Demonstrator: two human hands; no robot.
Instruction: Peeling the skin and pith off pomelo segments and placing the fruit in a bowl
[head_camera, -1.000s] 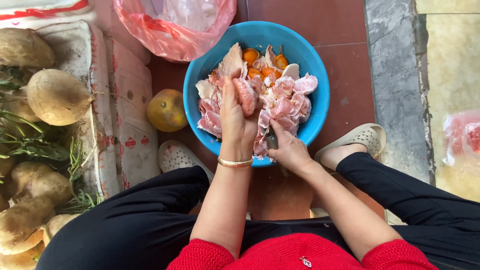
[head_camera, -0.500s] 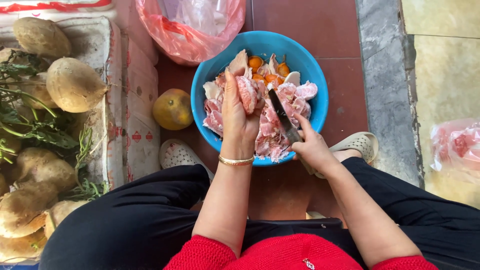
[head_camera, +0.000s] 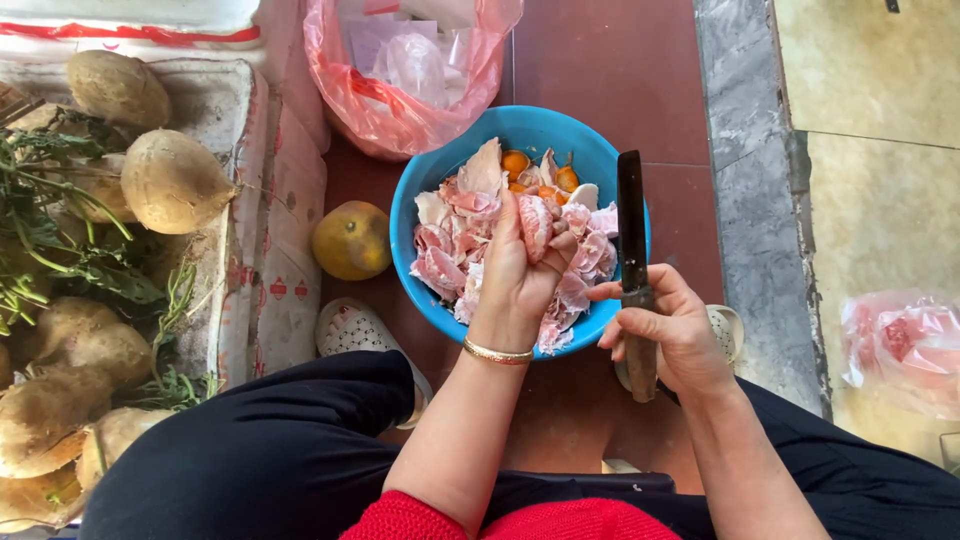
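Hands over a blue bowl of pink fruit pieces

The blue bowl (head_camera: 440, 190) holds pink pomelo-like segments (head_camera: 445, 265) and a few orange bits (head_camera: 516, 163) at its far side. The left hand (head_camera: 520, 275) is curled around one pink segment (head_camera: 535, 222) over the bowl's middle. The right hand (head_camera: 668, 335), closed on a knife (head_camera: 632, 235) by its handle, sits at the bowl's right rim; the blade's long axis points straight away from the person. A yellow-green fruit (head_camera: 351, 240) lies left of the bowl, and a pink plastic bag (head_camera: 400, 70) sits beyond it.
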